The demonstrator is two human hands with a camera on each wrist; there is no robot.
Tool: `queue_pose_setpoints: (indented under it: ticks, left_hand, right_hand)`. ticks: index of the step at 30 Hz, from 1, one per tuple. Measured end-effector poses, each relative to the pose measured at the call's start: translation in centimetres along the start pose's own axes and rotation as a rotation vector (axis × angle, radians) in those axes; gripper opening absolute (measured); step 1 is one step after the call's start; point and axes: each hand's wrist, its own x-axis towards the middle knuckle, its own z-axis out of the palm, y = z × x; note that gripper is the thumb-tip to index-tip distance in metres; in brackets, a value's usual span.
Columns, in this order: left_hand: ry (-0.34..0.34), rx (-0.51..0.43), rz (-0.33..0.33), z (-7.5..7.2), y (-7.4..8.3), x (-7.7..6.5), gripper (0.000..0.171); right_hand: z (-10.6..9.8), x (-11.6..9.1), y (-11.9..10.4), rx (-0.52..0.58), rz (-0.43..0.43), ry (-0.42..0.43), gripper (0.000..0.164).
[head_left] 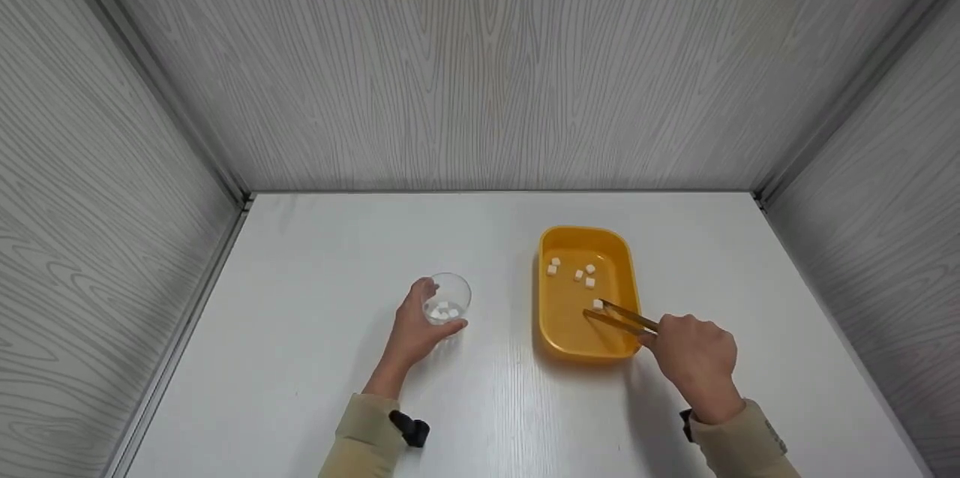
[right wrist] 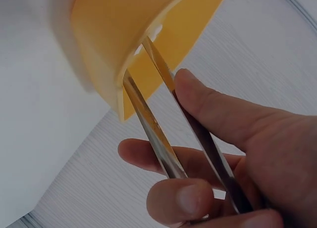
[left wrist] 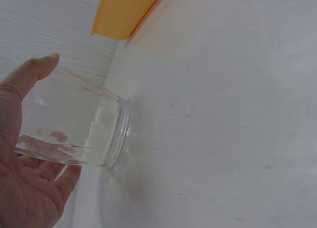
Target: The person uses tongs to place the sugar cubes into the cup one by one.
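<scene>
My left hand (head_left: 415,324) holds a clear glass jar (left wrist: 69,114), thumb on one side and fingers round the other. Several small white cubes (head_left: 444,310) lie at the bottom of the jar. On the right, my right hand (head_left: 694,354) grips a pair of long metal tweezers (right wrist: 158,139) between thumb and fingers. The tweezers reach over the near right rim of a yellow tray (head_left: 559,339), their tips spread apart. One white cube (head_left: 598,305) sits at the upper tip; whether the tip touches it I cannot tell.
Several other white cubes (head_left: 590,283) are scattered in the tray's middle and far left part. Jar and tray stand apart on a white table (head_left: 337,238). Grey wood-grain panels (head_left: 487,88) enclose the table at the back and both sides.
</scene>
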Motion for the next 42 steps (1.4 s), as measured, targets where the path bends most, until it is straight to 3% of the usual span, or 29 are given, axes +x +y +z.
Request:
queue_pose_setpoints:
  ticks: [13,24,42]
  left_hand:
    - [0.009,0.008,0.003,0.0,-0.1,-0.1,0.097]
    - [-0.002,0.014,0.020,0.0,-0.4,-0.1,0.100]
    - [0.005,0.005,-0.018,0.1,-0.2,-0.1,0.099]
  right_hand:
    - [0.3,0.0,0.2,0.017,-0.018,0.044,0.048]
    - [0.4,0.0,0.5,0.059,-0.007,-0.003,0.042]
    - [1.6,0.5,1.8,0.176,-0.003,-0.008,0.039]
